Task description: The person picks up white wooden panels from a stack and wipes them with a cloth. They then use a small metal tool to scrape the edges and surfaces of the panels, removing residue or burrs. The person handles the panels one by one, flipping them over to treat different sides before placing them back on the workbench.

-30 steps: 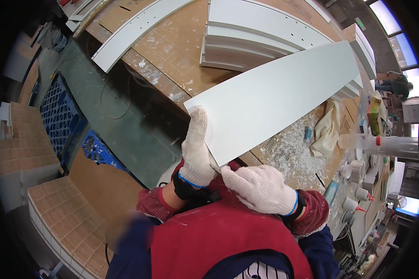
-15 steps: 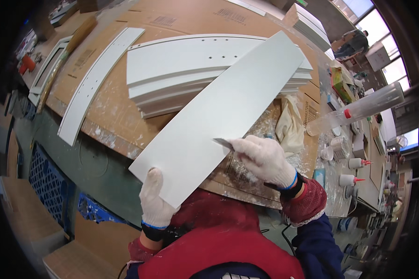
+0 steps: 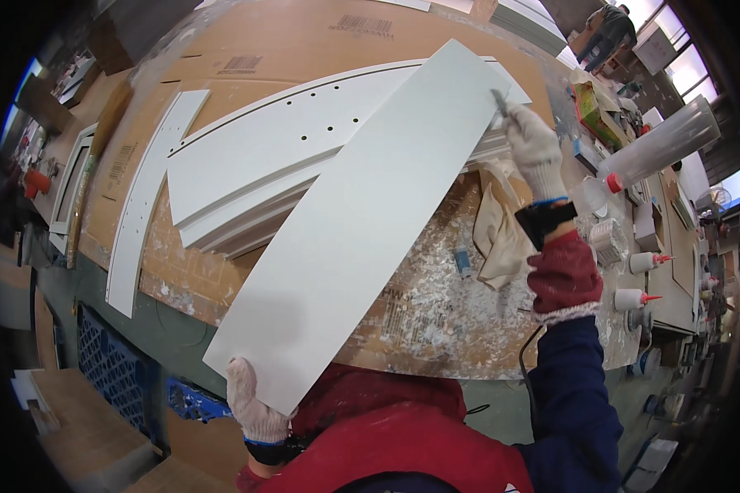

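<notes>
A long white panel point(image 3: 362, 214) slants across the view from near left to far right. Its far part lies over a stack of white curved panels point(image 3: 296, 115) with small dark holes. My left hand point(image 3: 255, 403), in a white knit glove, grips the near end, thumb on top and the other fingers hidden beneath. At the far right edge my gloved right hand point(image 3: 533, 144) is closed on a scraper blade point(image 3: 499, 102), small and grey. The blade is by the panel's far right corner; whether it touches the surface I cannot tell.
Cardboard point(image 3: 436, 320) spattered with white covers the table. A cream cloth point(image 3: 497, 226) and a small blue block point(image 3: 463, 263) lie to the right. Beyond them are a clear plastic roll point(image 3: 666, 144) and red-tipped bottles point(image 3: 633, 299). A narrow white strip point(image 3: 144, 205) lies left. A person point(image 3: 608, 34) stands far off.
My right hand has moved with the scraper blade from the panel's middle up to its far right end. My left hand keeps its hold on the near end. The view has shifted slightly.
</notes>
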Tool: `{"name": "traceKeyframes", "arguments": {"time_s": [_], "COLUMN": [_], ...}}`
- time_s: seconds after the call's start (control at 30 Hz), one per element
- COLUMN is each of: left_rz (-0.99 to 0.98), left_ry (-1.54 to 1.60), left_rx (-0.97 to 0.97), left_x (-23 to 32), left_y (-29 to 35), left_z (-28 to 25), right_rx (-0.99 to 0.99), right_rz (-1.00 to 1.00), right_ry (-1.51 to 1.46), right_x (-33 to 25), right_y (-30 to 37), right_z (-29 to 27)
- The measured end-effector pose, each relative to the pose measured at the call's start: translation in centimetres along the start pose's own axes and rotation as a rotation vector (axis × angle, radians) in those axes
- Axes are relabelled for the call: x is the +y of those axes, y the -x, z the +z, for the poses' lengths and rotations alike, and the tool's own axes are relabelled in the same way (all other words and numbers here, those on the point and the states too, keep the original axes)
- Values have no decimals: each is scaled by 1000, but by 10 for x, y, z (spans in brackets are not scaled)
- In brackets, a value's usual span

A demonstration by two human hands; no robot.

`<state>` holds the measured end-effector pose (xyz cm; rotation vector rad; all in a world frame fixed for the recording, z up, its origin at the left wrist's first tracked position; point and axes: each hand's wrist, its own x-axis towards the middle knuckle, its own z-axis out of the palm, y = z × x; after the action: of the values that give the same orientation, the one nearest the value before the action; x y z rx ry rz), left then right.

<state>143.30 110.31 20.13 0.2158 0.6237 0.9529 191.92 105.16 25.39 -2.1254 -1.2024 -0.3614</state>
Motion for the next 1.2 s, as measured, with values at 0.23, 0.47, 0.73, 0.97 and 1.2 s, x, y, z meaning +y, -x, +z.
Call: {"name": "traceKeyframes", "arguments": {"time_s": [0.23, 0.47, 0.73, 0.97, 1.2], "left_rz": [169, 240, 34, 259, 189], "left_ry": [-269, -340, -434, -395, -669], "left_rx": [65, 151, 297, 172, 333], "left_x": [1, 8, 23, 15, 22], "left_y": [6, -5, 8, -1, 6], "left_z": [8, 6, 2, -2, 1], "right_rx": [-260, -764, -430, -130, 2], "right_rz": [-579, -668, -286, 2, 327], "right_ry": [-409, -319, -268, -254, -151], "right_x": [-117, -169, -91, 13, 28], "right_y": [61, 109, 56, -16, -62], "right_z": [14, -1, -16, 4, -14]}}
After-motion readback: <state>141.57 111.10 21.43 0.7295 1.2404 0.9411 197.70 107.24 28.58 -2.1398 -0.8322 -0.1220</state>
